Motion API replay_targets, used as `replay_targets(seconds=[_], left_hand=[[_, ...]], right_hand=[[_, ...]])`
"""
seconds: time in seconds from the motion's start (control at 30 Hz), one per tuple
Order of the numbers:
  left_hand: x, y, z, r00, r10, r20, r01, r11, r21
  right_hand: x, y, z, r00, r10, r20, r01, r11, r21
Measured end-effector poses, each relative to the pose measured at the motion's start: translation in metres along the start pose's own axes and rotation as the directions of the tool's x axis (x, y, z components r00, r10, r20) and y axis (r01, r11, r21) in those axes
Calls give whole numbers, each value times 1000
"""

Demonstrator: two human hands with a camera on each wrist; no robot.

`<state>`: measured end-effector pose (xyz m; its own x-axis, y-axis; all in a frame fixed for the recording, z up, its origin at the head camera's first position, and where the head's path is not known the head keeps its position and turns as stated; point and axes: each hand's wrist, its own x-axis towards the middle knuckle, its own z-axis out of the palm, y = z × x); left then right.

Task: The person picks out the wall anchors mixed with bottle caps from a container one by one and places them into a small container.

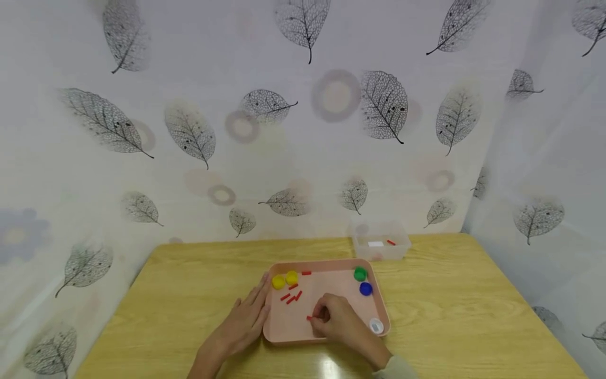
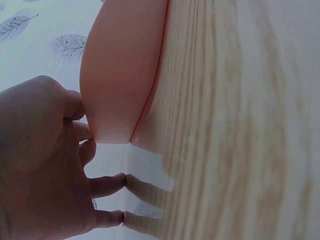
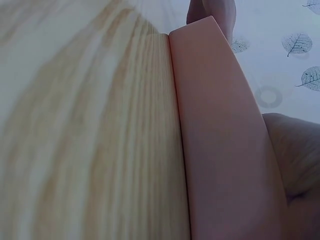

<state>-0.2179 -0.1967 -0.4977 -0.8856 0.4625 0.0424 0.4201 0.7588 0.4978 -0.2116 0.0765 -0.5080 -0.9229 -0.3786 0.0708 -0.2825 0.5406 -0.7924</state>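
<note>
A pink tray (image 1: 326,341) lies on the table in the head view. Along its left rim rests my left hand (image 1: 243,321), fingers extended; in the left wrist view that hand (image 2: 45,160) touches the tray's wall (image 2: 120,75). Over the tray's front part, my right hand (image 1: 338,318) pinches a small red stick (image 1: 309,318) between thumb and finger. Several more red sticks (image 1: 291,300) lie in the left half, near two yellow caps (image 1: 278,282). In the right wrist view the tray's wall (image 3: 225,130) hides most of the right hand (image 3: 295,160).
Inside the tray's right side are a green cap (image 1: 360,273), a blue cap (image 1: 365,289) and a white round cap (image 1: 376,326). Behind the tray stands a clear plastic box (image 1: 381,247) holding a red stick and a white piece. A leaf-patterned curtain (image 1: 303,158) borders the table.
</note>
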Motion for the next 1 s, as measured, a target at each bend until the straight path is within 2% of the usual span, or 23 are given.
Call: replay_targets(seconds=[0.37, 0.57, 0.7, 0.87, 1.0], left_hand=[[2, -1, -2, 1000, -5, -13, 6, 999, 45], [0, 0, -1, 1000, -15, -11, 16, 998, 64], [0, -1, 0, 1000, -9, -22, 10, 997, 70], [0, -2, 0, 1000, -6, -29, 8, 997, 72], [0, -1, 0, 1000, -14, -25, 15, 999, 51]], right_hand=[[1, 2, -1, 1000, -18, -25, 18, 1000, -5], [-1, -1, -4, 992, -87, -87, 84, 996, -35], [-2, -2, -10, 981, -126, -146, 118, 991, -61], [-2, -2, -22, 981, -107, -162, 96, 993, -72], [-3, 0, -33, 971, -129, -200, 114, 990, -82]])
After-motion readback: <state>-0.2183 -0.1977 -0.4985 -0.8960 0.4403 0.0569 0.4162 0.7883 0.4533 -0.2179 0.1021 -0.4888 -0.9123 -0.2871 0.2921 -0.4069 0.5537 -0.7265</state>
